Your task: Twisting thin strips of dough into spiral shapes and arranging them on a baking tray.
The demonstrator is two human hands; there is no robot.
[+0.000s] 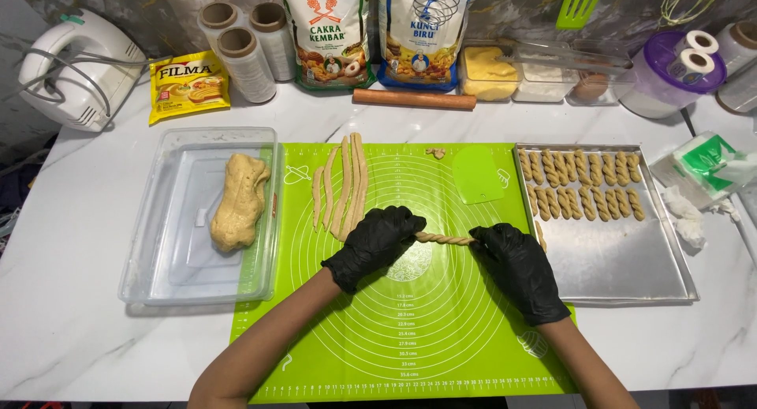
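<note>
Both my hands wear black gloves over a green silicone baking mat (pixel 410 338). My left hand (pixel 377 243) and my right hand (pixel 516 268) each pinch one end of a thin twisted dough rope (pixel 443 238) that lies between them on the mat. Several long plain dough strips (pixel 341 184) lie side by side on the mat, just beyond my left hand. A metal baking tray (pixel 615 259) to the right holds two rows of short twisted dough pieces (pixel 579 184) at its far end.
A clear plastic tub (pixel 158 251) at left holds a dough lump (pixel 238 201). A green plastic scraper (pixel 477 176) rests on the mat. Along the back stand a hand mixer (pixel 79 70), film rolls (pixel 244 42), flour bags (pixel 378 30), a rolling pin (pixel 414 99) and food containers (pixel 544 70).
</note>
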